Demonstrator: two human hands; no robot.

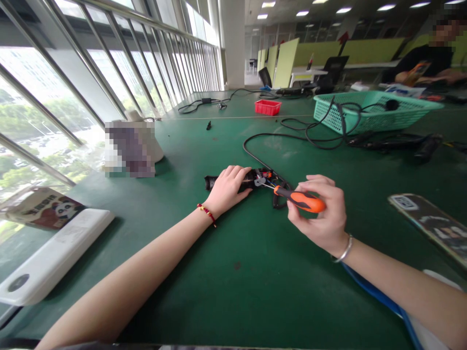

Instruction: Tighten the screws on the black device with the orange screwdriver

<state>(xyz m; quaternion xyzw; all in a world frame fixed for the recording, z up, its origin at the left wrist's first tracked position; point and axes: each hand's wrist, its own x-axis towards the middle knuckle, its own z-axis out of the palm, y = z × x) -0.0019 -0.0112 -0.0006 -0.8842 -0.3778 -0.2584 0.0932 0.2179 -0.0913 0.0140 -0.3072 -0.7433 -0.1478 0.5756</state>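
Observation:
A black corded device (210, 183) with an opened housing lies on the green table, coloured wires showing at its right end. My left hand (229, 187) is laid over its body, fingers closed around it and holding it against the tabletop. In my right hand (324, 204) is an orange and black screwdriver (305, 201), gripped by the handle between thumb and fingers. Its shaft points left, with the tip at the exposed inside of the device. Which part the tip touches is too small to tell. My left palm hides the middle of the device.
A green basket (383, 121) with black cables stands at the back right, a red tray (267, 107) at the back. A phone (430, 226) lies right; a white power bank (58, 253) and a panda-printed packet (47, 209) lie left. A person (423, 65) sits far right.

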